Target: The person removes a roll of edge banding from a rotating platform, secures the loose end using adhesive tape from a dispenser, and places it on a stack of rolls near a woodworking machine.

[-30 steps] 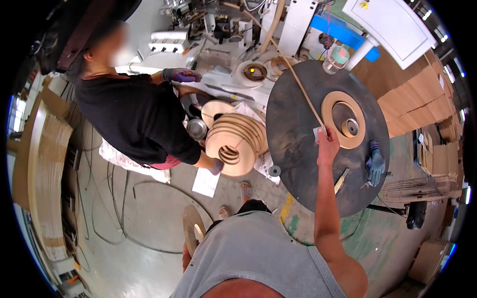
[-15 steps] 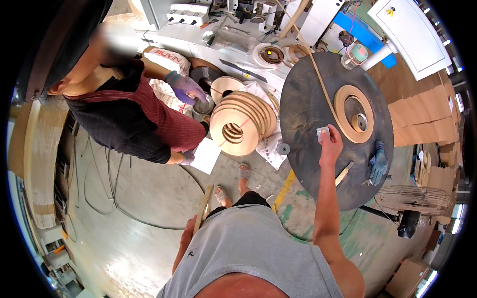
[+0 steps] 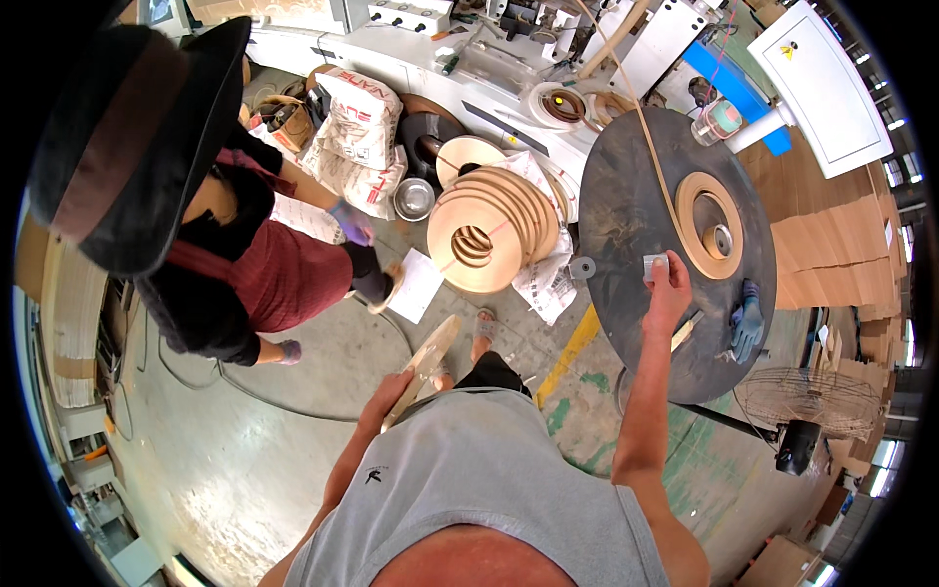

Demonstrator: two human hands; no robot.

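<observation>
My left hand (image 3: 393, 387) is closed round the edge of a flat, tan coil of edge banding (image 3: 436, 344), held tilted at my left side and seen almost edge-on. My right hand (image 3: 669, 287) pinches a small, pale, shiny square piece (image 3: 652, 267) between thumb and fingers; its kind is unclear. That hand is over the big round black turntable (image 3: 626, 186), beside a tan banding coil (image 3: 692, 201) lying on it. A banding strip (image 3: 641, 122) runs from this coil toward the machine. Nearby on the turntable lie a utility knife (image 3: 687, 331) and a blue-grey glove (image 3: 748, 323).
Tan banding coils (image 3: 450, 230) lean in a stack ahead of me, next to a white paper sheet (image 3: 415, 284) on the floor. A co-worker in a dark hat (image 3: 147, 147) stands left. White sacks (image 3: 360, 122), a metal bowl (image 3: 414, 200) and a fan (image 3: 807, 406) are around.
My left hand has brought the tan coil up and more into view. My right hand keeps its pinch. The co-worker has stepped away to the left, uncovering the sacks and metal bowl.
</observation>
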